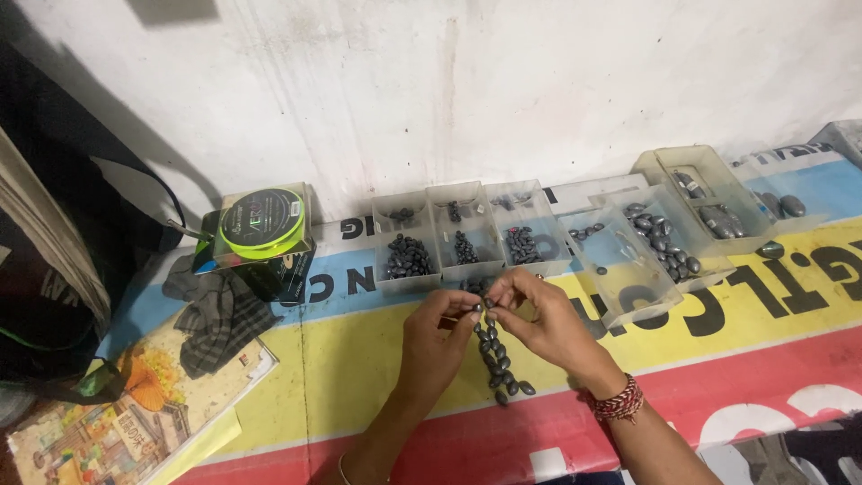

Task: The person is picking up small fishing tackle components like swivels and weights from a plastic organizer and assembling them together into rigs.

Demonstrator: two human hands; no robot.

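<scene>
- Yellow, red and blue bands with large black and white letters cover the banner [359,377] that serves as the work surface, running up to a scuffed white wall [503,81].
- Along the wall stands a row of clear plastic trays [437,242], several holding small heaps of dark grey weights; more trays [691,211] lie to the right, some tilted.
- At the left sit a spool of bright green line [262,224] in a clear case, a crumpled striped cloth [220,319], an illustrated book [117,422] and a dark bag [54,269].
- Held up between both hands, just in front of the trays, is a string of weights [496,355]: dark, oval, slightly shiny beads strung one under another, the lower end hanging down to the yellow band.
- Left hand [435,346] has thumb and forefinger pinched together on the top of the string.
- Right hand [543,323], with a red thread band [618,402] at the wrist, has its fingertips closed on the same top end, touching the left hand's fingers.
</scene>
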